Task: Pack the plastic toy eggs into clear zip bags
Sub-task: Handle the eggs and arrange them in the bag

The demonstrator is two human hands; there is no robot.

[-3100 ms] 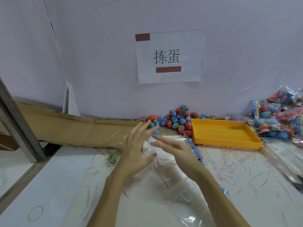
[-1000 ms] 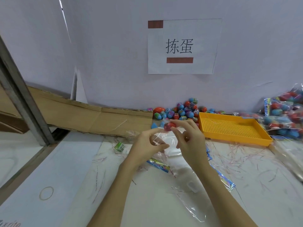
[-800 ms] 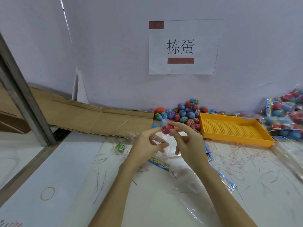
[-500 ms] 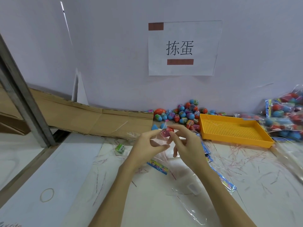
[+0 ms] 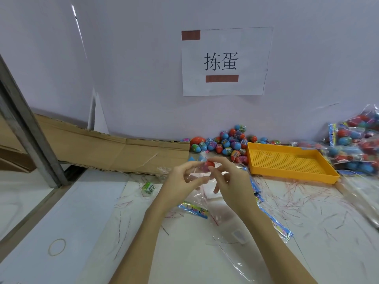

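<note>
A small red and blue toy egg (image 5: 208, 164) sits pinched in the fingertips of my right hand (image 5: 229, 182), just above the table. My left hand (image 5: 180, 182) is beside it and pinches the mouth of a clear zip bag (image 5: 202, 190), whose body hangs and trails down onto the table between my forearms. A pile of loose toy eggs (image 5: 224, 142) lies against the wall behind my hands. Clear bags with blue printed header strips (image 5: 273, 221) lie flat under my right forearm.
A yellow perforated tray (image 5: 291, 173) stands to the right of my hands. Filled egg bags (image 5: 352, 148) are heaped at the far right. Flattened cardboard (image 5: 114, 152) lies at the back left, a metal post (image 5: 26, 124) at the left edge. A rubber band (image 5: 57, 247) and red strips litter the table.
My hands, open and apart three seconds ago, came together; the right took an egg and the left the bag mouth. Over the last second the egg sank slightly toward the bag opening.
</note>
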